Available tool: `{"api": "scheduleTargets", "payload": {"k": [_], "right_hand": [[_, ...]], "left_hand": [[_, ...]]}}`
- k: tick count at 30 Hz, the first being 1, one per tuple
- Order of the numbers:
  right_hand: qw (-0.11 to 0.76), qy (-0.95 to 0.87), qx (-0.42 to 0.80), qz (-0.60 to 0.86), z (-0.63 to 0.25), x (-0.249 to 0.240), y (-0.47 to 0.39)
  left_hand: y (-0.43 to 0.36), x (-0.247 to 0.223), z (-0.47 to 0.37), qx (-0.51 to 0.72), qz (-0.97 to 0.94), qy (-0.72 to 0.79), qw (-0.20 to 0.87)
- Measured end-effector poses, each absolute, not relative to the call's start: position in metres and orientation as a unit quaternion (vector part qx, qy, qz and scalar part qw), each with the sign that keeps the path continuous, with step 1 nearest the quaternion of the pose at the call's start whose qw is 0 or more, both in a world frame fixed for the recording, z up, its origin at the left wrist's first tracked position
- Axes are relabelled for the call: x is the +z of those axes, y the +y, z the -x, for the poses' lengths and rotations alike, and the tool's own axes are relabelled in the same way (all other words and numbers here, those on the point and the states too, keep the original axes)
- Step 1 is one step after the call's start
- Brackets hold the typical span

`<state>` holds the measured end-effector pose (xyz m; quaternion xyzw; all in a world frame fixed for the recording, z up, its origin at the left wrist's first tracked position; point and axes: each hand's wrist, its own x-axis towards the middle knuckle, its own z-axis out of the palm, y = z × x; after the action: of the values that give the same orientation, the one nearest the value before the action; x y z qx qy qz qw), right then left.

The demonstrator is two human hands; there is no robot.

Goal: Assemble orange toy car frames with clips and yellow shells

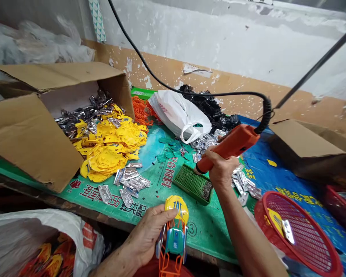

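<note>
My left hand (145,232) grips a small toy car (175,240) near the table's front edge. It has a yellow nose, a teal middle and an orange frame; my thumb presses on the yellow part. In my right hand (223,171) is an orange electric screwdriver (233,144), its black cable rising from the back end. The screwdriver's front end points down over a green perforated tray (187,191) with small screws at one end. Whether the tip touches a screw cannot be seen. Silver plates (132,179) lie loose left of the tray.
A cardboard box (34,134) spills yellow parts (112,142) at left. Behind the tray are teal pieces (173,148), a white plastic bag (175,111) and black parts (216,109). A red basket (305,231) stands right of my forearm. The cable (150,69) hangs across the back.
</note>
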<state>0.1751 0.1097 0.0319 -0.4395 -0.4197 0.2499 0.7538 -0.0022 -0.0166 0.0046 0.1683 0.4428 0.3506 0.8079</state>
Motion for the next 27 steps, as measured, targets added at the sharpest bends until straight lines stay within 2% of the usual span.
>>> {"api": "scheduleTargets", "payload": {"k": [17, 27], "right_hand": [[0.730, -0.438, 0.229, 0.473, -0.1779, 0.0228, 0.1167], [0.711, -0.437, 0.209, 0.510, -0.1765, 0.0214, 0.1161]], "left_hand": [[-0.0148, 0.0027, 0.0006, 0.328, -0.188, 0.417, 0.827], [-0.0168, 0.0031, 0.0026, 0.364, -0.190, 0.406, 0.816]]}}
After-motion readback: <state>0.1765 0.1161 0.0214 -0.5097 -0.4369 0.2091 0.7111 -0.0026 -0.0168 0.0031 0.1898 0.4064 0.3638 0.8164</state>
